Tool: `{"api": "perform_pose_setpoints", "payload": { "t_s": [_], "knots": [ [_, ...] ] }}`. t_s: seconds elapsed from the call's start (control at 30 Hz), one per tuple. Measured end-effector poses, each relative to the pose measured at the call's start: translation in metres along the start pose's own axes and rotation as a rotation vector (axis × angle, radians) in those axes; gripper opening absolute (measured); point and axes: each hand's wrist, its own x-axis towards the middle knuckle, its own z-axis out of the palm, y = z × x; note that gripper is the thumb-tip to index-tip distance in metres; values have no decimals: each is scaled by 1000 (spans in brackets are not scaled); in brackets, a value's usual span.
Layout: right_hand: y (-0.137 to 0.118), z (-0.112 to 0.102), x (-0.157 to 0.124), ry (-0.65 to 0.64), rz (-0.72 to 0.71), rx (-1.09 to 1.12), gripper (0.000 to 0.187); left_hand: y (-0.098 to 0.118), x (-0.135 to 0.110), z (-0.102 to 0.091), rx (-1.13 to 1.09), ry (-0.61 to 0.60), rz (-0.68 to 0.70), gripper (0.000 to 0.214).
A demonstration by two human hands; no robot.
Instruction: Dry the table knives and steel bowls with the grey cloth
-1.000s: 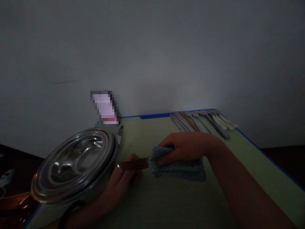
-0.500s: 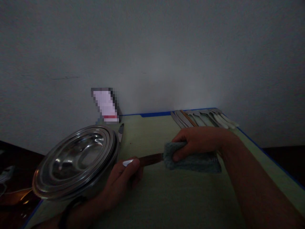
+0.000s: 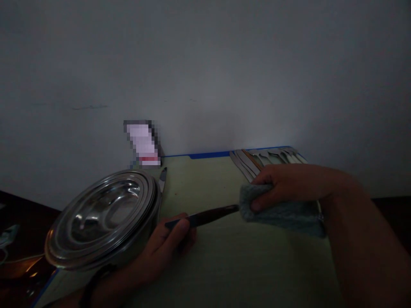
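My left hand point(image 3: 171, 235) is closed around a dark, slim piece of cutlery that looks like a table knife point(image 3: 212, 215), held by one end with the thumb on top. It points right and slightly up, above the tabletop. My right hand point(image 3: 276, 188) grips a folded grey-blue cloth point(image 3: 285, 217), whose left edge meets the far end of the knife. Dim light hides which end is the blade. Beyond my right hand lies a row of knives point(image 3: 242, 164), with spoons or forks point(image 3: 272, 156) beside them, partly covered by the hand.
Stacked metal bowls or plates point(image 3: 105, 218) stand at the left of the pale green table point(image 3: 199, 184). A single knife point(image 3: 163, 182) lies along their right side. A blurred phone-like screen point(image 3: 143, 143) leans against the grey wall point(image 3: 205, 77) behind the table.
My right hand and the cloth have moved right, away from my left hand, baring more of the knife. My left hand has barely shifted, and the knife looks slightly turned.
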Motion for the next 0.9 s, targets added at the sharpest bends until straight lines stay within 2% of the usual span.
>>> {"api": "perform_pose_setpoints", "payload": {
  "t_s": [0.13, 0.23, 0.33, 0.47, 0.57, 0.7, 0.9],
  "knots": [
    [-26, 13, 18, -71, -119, -146, 41, 3, -2, -1, 84, -44, 47, 46],
    [-33, 19, 29, -146, -181, -121, 43, 7, -2, 2, 50, -19, -19, 44],
    [-22, 17, 30, -140, -163, -50, 42, 13, 1, 5, -49, 85, -106, 44],
    [8, 6, 17, -77, -29, 61, 43, 21, 5, 6, -111, 185, -152, 43],
    [24, -1, 0, 6, 20, 139, 36, 23, 7, 5, -120, 204, -182, 43],
    [31, -4, -17, 103, 55, 257, 27, 19, 6, 7, -172, 241, -208, 43],
    [34, -5, -19, 115, 63, 303, 31, 10, 6, 7, -238, 237, -174, 41]
  ]
}}
